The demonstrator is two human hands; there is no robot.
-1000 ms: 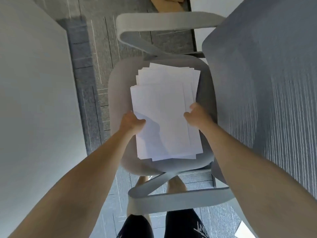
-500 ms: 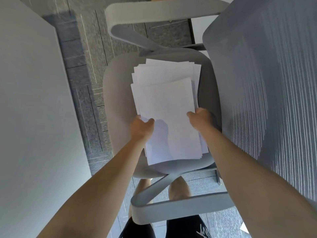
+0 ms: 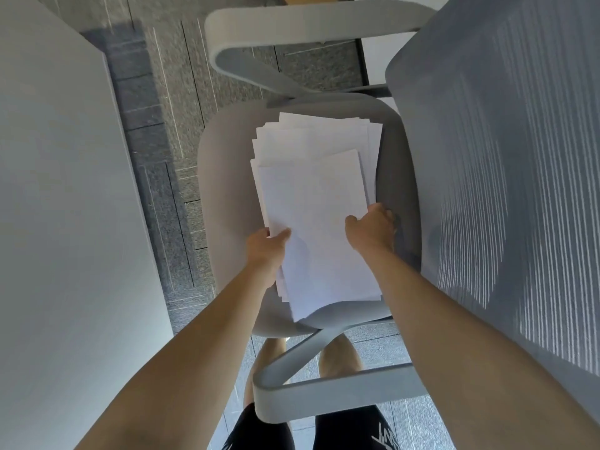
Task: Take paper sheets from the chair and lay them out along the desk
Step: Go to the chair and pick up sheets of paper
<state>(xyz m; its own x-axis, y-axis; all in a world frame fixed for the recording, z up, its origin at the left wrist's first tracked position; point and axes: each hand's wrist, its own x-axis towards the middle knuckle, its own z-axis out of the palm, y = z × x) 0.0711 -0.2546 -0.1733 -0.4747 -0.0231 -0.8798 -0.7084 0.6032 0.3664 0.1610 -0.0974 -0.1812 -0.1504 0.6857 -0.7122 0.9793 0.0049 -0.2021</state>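
Note:
A loose stack of white paper sheets (image 3: 319, 141) lies on the grey seat of an office chair (image 3: 224, 196). Above it a few top sheets (image 3: 316, 222) are raised and pulled toward me, their near edge hanging over the seat's front. My left hand (image 3: 266, 246) pinches their left edge, thumb on top. My right hand (image 3: 371, 230) grips their right edge, fingers curled under. The white desk (image 3: 65, 222) fills the left side of the view.
The chair's mesh backrest (image 3: 503, 173) rises on the right. One grey armrest (image 3: 308, 24) spans the far side and another armrest (image 3: 331, 394) lies near my legs. Dark carpet floor (image 3: 168, 125) runs between desk and chair.
Both hands have drawn the top sheets toward me and lifted them off the stack; the sheets now overhang the seat's near edge. The stack beneath stays in place.

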